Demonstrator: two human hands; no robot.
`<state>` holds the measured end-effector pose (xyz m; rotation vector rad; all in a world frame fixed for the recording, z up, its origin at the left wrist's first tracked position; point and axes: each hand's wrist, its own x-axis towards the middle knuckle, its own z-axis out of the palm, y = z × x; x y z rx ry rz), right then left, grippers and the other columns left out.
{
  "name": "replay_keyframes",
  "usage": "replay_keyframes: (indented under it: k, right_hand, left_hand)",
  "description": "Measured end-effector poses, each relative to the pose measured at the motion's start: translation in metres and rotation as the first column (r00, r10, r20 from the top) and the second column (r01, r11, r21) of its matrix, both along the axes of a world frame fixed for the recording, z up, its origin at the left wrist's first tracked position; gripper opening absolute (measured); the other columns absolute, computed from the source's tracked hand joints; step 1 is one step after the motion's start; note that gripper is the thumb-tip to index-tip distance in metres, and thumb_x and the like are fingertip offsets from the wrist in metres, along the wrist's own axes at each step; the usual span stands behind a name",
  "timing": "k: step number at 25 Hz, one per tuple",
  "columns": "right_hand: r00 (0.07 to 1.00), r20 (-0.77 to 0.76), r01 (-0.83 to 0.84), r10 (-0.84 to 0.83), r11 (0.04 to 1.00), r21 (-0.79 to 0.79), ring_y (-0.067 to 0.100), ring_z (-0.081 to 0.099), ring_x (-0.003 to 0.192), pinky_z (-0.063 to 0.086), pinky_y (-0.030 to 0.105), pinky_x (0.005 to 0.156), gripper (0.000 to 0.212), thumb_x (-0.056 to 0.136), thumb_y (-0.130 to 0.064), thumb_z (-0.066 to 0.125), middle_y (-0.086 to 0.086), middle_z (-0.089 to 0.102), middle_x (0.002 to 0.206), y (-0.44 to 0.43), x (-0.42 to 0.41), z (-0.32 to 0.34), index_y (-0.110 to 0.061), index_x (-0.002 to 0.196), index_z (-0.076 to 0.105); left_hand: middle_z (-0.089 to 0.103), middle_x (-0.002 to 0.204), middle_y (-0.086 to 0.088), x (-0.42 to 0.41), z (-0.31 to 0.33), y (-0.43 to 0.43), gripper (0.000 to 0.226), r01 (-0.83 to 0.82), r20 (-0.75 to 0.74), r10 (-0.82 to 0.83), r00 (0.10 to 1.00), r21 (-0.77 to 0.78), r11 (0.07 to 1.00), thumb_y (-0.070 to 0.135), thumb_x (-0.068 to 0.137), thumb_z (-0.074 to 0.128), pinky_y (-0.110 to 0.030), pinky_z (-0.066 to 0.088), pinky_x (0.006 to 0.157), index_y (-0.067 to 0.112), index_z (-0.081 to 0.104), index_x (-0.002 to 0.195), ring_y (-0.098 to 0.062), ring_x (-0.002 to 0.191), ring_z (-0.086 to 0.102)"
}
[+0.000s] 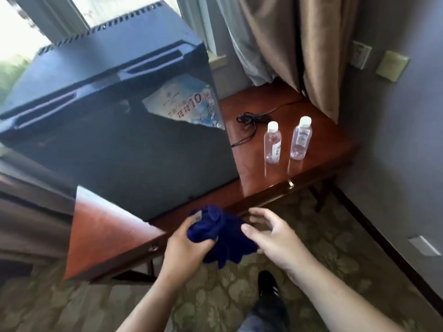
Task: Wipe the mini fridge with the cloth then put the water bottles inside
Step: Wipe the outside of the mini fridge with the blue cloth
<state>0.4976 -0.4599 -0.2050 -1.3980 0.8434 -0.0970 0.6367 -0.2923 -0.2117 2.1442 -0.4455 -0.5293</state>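
Note:
A dark mini fridge [115, 140] with its door shut stands on a reddish wooden table [318, 149]; a torn light-blue sticker [187, 101] is on its front. Two clear water bottles with white caps, one [272, 143] and the other [301, 138], stand upright on the table to the fridge's right. In front of the table's edge, my left hand [185, 245] grips a bunched dark blue cloth [225, 236]. My right hand [268, 233] is beside the cloth with fingers spread, its fingertips touching or nearly touching the fabric.
A black power cord [249, 121] lies coiled on the table behind the bottles. Brown curtains [299, 44] hang at the back right before a window. A grey wall [395, 140] bounds the right side. Patterned carpet and my dark shoe [268, 286] are below.

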Motion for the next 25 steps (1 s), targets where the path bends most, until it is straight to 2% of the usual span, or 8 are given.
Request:
replay_keyframes:
  k: [2,6,10,13,17,20,22,25]
  right_hand:
    - [1.0,-0.009,0.009,-0.009,1.0,-0.014,0.009,0.07,0.107,0.056,0.024,0.072,0.054,0.086,-0.037,0.078,-0.021,0.059,0.128,0.029,-0.02,-0.002,-0.041,0.136,0.057]
    - [0.999,0.025,0.037,-0.036,0.998,-0.042,0.007,0.065,0.117,0.056,0.035,0.101,0.062,0.083,-0.033,0.08,-0.019,0.061,0.132,0.08,-0.056,0.005,-0.04,0.139,0.055]
    - [0.995,0.092,0.041,-0.041,0.999,0.003,0.001,0.065,0.119,0.054,0.033,0.105,0.066,0.077,-0.042,0.082,-0.025,0.065,0.124,0.123,-0.052,0.012,-0.04,0.138,0.057]
    - [0.988,0.131,0.07,-0.085,0.991,0.111,0.005,0.067,0.119,0.053,0.04,0.106,0.074,0.065,-0.051,0.083,-0.012,0.073,0.125,0.176,-0.032,0.01,-0.043,0.135,0.059]
    - [0.986,0.155,0.02,-0.064,0.962,0.271,0.017,0.073,0.113,0.058,0.043,0.095,0.051,0.088,-0.041,0.074,-0.007,0.075,0.124,0.268,0.017,0.015,-0.04,0.137,0.057]
    - [0.984,0.168,-0.002,-0.056,0.946,0.325,0.018,0.074,0.111,0.062,0.047,0.087,0.055,0.086,-0.049,0.069,-0.006,0.074,0.126,0.346,0.055,0.02,-0.038,0.137,0.053]
    - [0.983,0.174,-0.008,-0.055,0.939,0.345,0.019,0.074,0.111,0.058,0.056,0.094,0.063,0.08,-0.053,0.071,-0.005,0.074,0.126,0.393,0.075,0.023,-0.037,0.138,0.05]
    - [0.974,0.219,-0.023,-0.054,0.942,0.335,0.027,0.072,0.115,0.054,0.06,0.098,0.07,0.078,-0.046,0.081,0.002,0.073,0.128,0.443,0.103,0.025,-0.032,0.14,0.05]
  left_hand:
    - [0.079,0.108,0.014,-0.023,0.004,0.013,0.055,-0.01,-0.095,0.0,0.996,-0.107,0.994,0.013,0.078,0.086,-0.025,0.057,0.092,0.031,0.066,0.127,-0.003,0.103,0.074]
    - [0.081,0.099,0.01,-0.058,0.022,0.044,0.035,-0.017,-0.219,-0.027,0.975,-0.198,0.98,0.005,0.084,0.081,-0.015,0.056,0.075,0.014,0.071,0.116,-0.006,0.095,0.076]
    - [0.082,0.098,0.001,-0.057,0.034,0.084,0.017,-0.03,-0.302,-0.057,0.952,-0.273,0.961,0.015,0.09,0.078,-0.021,0.06,0.075,0.016,0.074,0.106,-0.01,0.091,0.078]
    - [0.081,0.097,0.008,-0.045,0.04,0.13,0.018,0.009,-0.286,-0.1,0.953,-0.303,0.953,0.019,0.089,0.079,-0.023,0.061,0.08,0.022,0.074,0.106,-0.008,0.093,0.077]
    - [0.082,0.096,0.005,-0.002,0.041,0.218,0.008,0.003,-0.308,-0.13,0.943,-0.382,0.924,0.024,0.093,0.074,-0.027,0.062,0.08,0.024,0.076,0.101,-0.011,0.093,0.078]
    - [0.082,0.098,0.004,0.029,0.044,0.291,0.014,-0.003,-0.369,-0.166,0.914,-0.417,0.909,0.032,0.098,0.065,-0.024,0.061,0.077,0.024,0.075,0.104,-0.011,0.094,0.078]
    - [0.082,0.1,0.003,0.046,0.048,0.332,0.026,-0.001,-0.388,-0.176,0.905,-0.416,0.909,0.04,0.096,0.064,-0.026,0.06,0.081,0.02,0.074,0.109,-0.012,0.097,0.078]
    - [0.082,0.098,0.004,0.075,0.053,0.384,0.046,0.003,-0.377,-0.175,0.909,-0.415,0.91,0.055,0.086,0.063,-0.019,0.056,0.073,0.017,0.074,0.11,-0.007,0.092,0.077]
